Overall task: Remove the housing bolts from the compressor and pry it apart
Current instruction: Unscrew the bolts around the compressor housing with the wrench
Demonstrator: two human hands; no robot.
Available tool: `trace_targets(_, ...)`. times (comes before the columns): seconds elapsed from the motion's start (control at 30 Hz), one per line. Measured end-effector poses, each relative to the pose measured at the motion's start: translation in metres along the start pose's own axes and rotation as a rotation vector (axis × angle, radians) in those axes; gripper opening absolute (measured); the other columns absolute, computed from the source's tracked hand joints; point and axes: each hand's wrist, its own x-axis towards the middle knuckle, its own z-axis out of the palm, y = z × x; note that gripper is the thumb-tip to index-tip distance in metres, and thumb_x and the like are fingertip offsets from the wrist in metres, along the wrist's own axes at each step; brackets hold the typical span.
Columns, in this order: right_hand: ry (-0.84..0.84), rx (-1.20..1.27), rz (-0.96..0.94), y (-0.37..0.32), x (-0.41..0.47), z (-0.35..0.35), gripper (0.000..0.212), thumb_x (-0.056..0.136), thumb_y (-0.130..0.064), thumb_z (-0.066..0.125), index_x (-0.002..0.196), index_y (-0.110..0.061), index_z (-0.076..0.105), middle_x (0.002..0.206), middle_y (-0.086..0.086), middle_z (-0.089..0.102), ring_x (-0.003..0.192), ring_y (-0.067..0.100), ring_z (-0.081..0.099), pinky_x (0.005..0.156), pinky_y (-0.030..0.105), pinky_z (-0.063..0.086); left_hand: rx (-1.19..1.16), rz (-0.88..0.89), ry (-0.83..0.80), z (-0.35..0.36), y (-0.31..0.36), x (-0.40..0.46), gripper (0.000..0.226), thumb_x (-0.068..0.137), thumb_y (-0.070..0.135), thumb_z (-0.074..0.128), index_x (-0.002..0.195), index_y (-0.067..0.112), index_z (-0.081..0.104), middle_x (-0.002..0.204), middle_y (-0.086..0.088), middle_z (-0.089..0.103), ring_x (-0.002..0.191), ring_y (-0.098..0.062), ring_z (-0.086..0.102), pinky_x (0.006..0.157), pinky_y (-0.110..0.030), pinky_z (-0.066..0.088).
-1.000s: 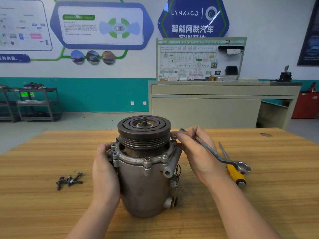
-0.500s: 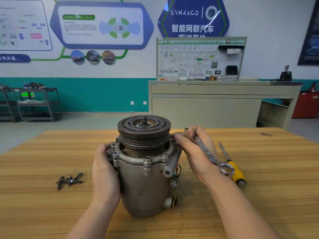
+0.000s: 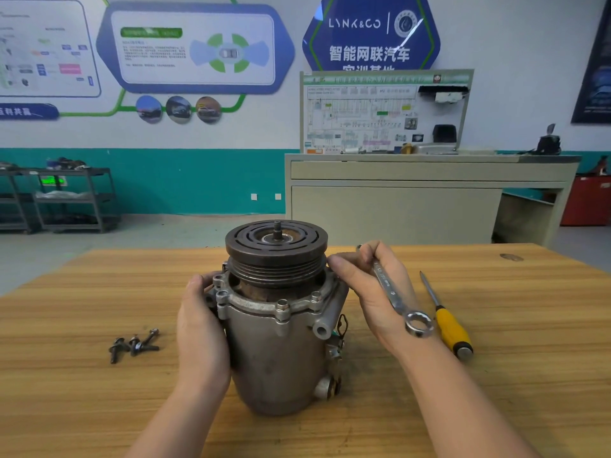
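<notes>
Flanking compressor (image 3: 277, 325), both hands' fingers (image 3: 340, 262) (upright)

Wooden counter (image 3: 496, 375) took up most of the shot. Behind it sat a beige cabinet (image 3: 396, 206) with a wiring diagram board (image 3: 383, 114) standing on top. Blue posters (image 3: 195, 47) covered the wall, and metal shelves (image 3: 66, 200) stood off to the left. Red cabinet (image 3: 591, 200) was at far right.

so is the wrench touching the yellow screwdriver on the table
Apart. The head view shows the wrench held in the right hand, with bare tabletop between its ring end and the yellow screwdriver.
</notes>
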Motion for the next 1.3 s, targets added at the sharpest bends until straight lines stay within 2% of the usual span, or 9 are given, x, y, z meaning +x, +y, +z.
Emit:
trace_targets(0.13, 0.023, 0.060, 0.013, 0.0009, 0.0004, -0.0001, 0.021, 0.068, -0.034, 0.071, 0.065, -0.036, 0.051, 0.079, 0.006, 0.059, 0.087, 0.027, 0.061, 0.076, 0.041, 0.046, 0.002, -0.005, -0.011, -0.0008, 0.0005, -0.0009, 0.041, 0.080, 0.058, 0.036, 0.076, 0.041, 0.073, 0.086, 0.012, 0.074, 0.095, -0.011, 0.063, 0.084, -0.036, 0.044)
trace_targets(0.3, 0.011, 0.068, -0.004, 0.0021, 0.0004, -0.0011, 0.028, 0.067, -0.035, 0.077, 0.070, -0.035, 0.049, 0.078, -0.003, 0.071, 0.087, 0.018, 0.069, 0.076, 0.030, 0.049, -0.005, -0.014, -0.007, -0.0012, 0.0007, -0.0011, 0.041, 0.079, 0.059, 0.037, 0.078, 0.041, 0.074, 0.088, 0.012, 0.074, 0.095, -0.011, 0.064, 0.084, -0.036, 0.045)
trace_targets(0.6, 0.022, 0.072, 0.002, 0.0021, 0.0002, -0.0017, 0.028, 0.066, -0.033, 0.077, 0.072, -0.033, 0.050, 0.077, -0.003, 0.070, 0.085, 0.018, 0.068, 0.081, 0.039, 0.049, 0.002, -0.007, 0.003, 0.0007, 0.0006, -0.0020, 0.042, 0.088, 0.052, 0.036, 0.078, 0.039, 0.074, 0.086, 0.012, 0.074, 0.090, -0.006, 0.065, 0.080, -0.035, 0.045)
trace_targets(0.73, 0.023, 0.127, 0.017, -0.0009, -0.0006, 0.0013, 0.023, 0.068, -0.033, 0.076, 0.066, -0.035, 0.053, 0.082, 0.008, 0.065, 0.093, 0.031, 0.067, 0.080, 0.039, 0.050, 0.016, -0.004, 0.005, 0.0003, 0.0008, -0.0022, 0.042, 0.090, 0.052, 0.035, 0.076, 0.042, 0.074, 0.083, 0.016, 0.074, 0.083, 0.001, 0.064, 0.076, -0.032, 0.044)
trace_targets(0.83, 0.036, 0.069, 0.002, -0.0005, -0.0013, 0.0005, 0.031, 0.064, -0.035, 0.079, 0.074, -0.030, 0.050, 0.078, -0.003, 0.072, 0.086, 0.016, 0.070, 0.079, 0.034, 0.050, -0.016, -0.015, -0.005, 0.0009, 0.0008, -0.0011, 0.040, 0.087, 0.051, 0.038, 0.075, 0.040, 0.074, 0.085, 0.011, 0.074, 0.089, -0.008, 0.064, 0.083, -0.035, 0.045)
trace_targets(1.0, 0.044, 0.117, 0.044, -0.0015, -0.0023, 0.0011, 0.023, 0.066, -0.038, 0.076, 0.065, -0.035, 0.053, 0.077, -0.001, 0.062, 0.095, 0.032, 0.066, 0.082, 0.042, 0.049, 0.006, -0.012, -0.013, -0.0004, 0.0008, -0.0008, 0.040, 0.081, 0.056, 0.038, 0.076, 0.039, 0.074, 0.084, 0.010, 0.074, 0.085, -0.005, 0.065, 0.082, -0.037, 0.045)
trace_targets(1.13, 0.033, 0.037, -0.005, -0.0022, -0.0027, 0.0014, 0.031, 0.062, -0.037, 0.079, 0.065, -0.040, 0.048, 0.081, -0.001, 0.074, 0.085, 0.016, 0.070, 0.082, 0.036, 0.048, -0.007, -0.022, -0.027, -0.0009, 0.0014, -0.0001, 0.041, 0.083, 0.054, 0.039, 0.076, 0.036, 0.075, 0.087, 0.006, 0.075, 0.096, -0.017, 0.064, 0.091, -0.040, 0.045)
trace_targets(1.23, 0.079, -0.044, -0.078, -0.0036, 0.0003, 0.0015, 0.032, 0.066, -0.033, 0.076, 0.067, -0.040, 0.045, 0.084, 0.000, 0.075, 0.089, 0.015, 0.070, 0.087, 0.043, 0.049, 0.059, 0.051, 0.001, 0.0005, 0.0003, -0.0031, 0.044, 0.090, 0.049, 0.035, 0.081, 0.027, 0.072, 0.090, 0.003, 0.072, 0.095, -0.016, 0.062, 0.084, -0.036, 0.045)
trace_targets(1.3, 0.075, 0.018, -0.124, -0.0068, 0.0043, 0.0021, 0.032, 0.067, -0.028, 0.076, 0.068, -0.041, 0.047, 0.084, 0.001, 0.075, 0.093, 0.017, 0.070, 0.084, 0.035, 0.052, 0.143, 0.151, 0.019, 0.0023, 0.0010, -0.0064, 0.041, 0.094, 0.044, 0.033, 0.089, 0.021, 0.067, 0.093, -0.001, 0.067, 0.093, -0.010, 0.059, 0.083, -0.029, 0.044)
